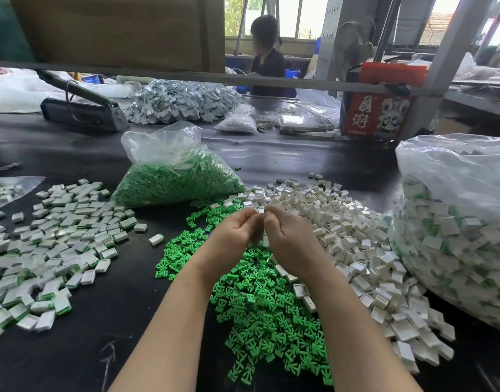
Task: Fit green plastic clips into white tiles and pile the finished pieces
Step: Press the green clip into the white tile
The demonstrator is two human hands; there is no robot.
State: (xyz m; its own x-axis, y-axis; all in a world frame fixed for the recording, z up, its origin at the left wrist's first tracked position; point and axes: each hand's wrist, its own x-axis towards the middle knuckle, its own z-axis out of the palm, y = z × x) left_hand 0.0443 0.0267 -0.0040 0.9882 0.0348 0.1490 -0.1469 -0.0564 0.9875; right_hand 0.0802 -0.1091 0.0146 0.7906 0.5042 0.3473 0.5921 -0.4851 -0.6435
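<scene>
Midway through a fit: left hand [234,227] and right hand [288,239] raised together over the green clips [260,312], each grip pinched on one small white tile [261,210] at the fingertips; clip itself hidden. Next, probably pressing home, then tossing left onto the finished pieces [53,244]. Bare worktop [107,321] between piles; bulky bag [458,222] crowding right.

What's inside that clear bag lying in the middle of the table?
The clear bag is full of green clips, packed against the plastic. Only the outer ones show; whatever lies deeper or underneath is hidden.
</scene>
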